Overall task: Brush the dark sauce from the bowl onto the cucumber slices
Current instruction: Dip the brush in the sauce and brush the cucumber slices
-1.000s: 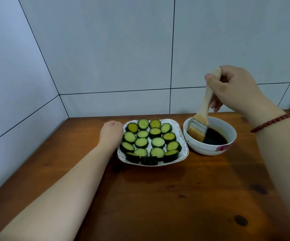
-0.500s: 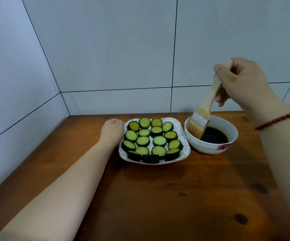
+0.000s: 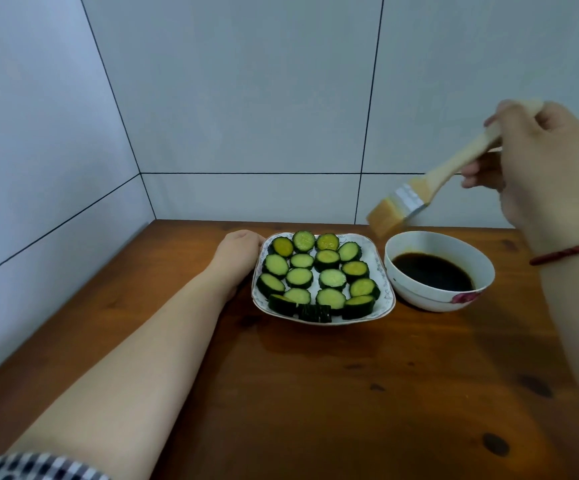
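Note:
A white plate on the wooden table holds several cucumber slices; a few at the back look yellowish with sauce. To its right stands a white bowl of dark sauce. My right hand grips the wooden handle of a flat brush, held in the air above the bowl's left rim, bristles tilted down to the left. My left hand rests against the plate's left edge; its fingers are hidden from view.
The wooden table sits in a corner of white tiled walls, left and behind. A red bead bracelet circles my right wrist. A checked sleeve shows at the bottom left.
My right hand has lifted the brush out of the bowl, up and to the right. The left hand stays at the plate.

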Tool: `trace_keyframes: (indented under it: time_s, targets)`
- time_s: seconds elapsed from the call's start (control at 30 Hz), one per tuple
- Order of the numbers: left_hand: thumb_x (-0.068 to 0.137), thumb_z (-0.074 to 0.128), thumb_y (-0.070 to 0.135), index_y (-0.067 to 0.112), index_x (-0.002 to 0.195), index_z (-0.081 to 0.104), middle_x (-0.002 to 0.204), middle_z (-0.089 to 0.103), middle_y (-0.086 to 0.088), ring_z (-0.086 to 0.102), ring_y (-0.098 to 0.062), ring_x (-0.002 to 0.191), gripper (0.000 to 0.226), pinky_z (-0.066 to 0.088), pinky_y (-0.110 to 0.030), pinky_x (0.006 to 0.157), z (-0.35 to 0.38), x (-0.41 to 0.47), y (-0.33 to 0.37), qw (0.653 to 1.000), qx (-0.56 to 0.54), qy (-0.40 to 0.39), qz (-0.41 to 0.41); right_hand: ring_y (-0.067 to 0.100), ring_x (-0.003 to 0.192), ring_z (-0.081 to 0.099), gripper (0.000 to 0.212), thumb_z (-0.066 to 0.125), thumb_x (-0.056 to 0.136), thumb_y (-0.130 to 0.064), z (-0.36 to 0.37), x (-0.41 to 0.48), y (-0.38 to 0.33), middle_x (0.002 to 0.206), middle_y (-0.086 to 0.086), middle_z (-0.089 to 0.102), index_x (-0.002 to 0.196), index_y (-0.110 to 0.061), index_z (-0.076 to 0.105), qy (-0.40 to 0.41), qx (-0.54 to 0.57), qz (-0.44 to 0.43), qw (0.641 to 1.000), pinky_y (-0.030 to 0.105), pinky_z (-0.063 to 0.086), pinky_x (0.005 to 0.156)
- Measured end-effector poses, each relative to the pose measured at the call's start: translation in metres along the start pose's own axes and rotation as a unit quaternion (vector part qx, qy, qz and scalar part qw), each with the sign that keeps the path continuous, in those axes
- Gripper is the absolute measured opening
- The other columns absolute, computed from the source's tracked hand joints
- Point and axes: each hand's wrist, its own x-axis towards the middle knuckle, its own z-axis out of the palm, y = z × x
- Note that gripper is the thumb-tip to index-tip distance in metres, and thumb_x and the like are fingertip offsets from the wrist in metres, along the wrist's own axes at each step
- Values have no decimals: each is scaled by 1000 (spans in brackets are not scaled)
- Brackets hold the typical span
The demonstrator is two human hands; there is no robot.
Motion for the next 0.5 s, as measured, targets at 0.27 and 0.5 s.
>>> trace_keyframes:
  time_s: [0.27, 0.5]
  targets:
    - [73, 33, -5, 2, 85, 75, 37, 45, 4, 35, -8, 30, 45, 37, -15, 35, -5, 3, 0, 995, -61, -74, -23, 27, 66, 76, 19, 54, 103, -18, 45, -37, 20, 81, 21, 70, 93, -3, 62, -164, -3, 79, 983, 34, 63, 63]
    - [67, 34, -2, 3, 78, 76, 36, 43, 3, 34, -10, 30, 44, 35, -15, 35, -5, 6, -2, 996, -50, -75, -11, 26, 78, 78, 21, 58, 101, -15, 55, -49, 35, 77, 12, 77, 101, 5, 65, -205, -12, 110, 973, 37, 64, 72]
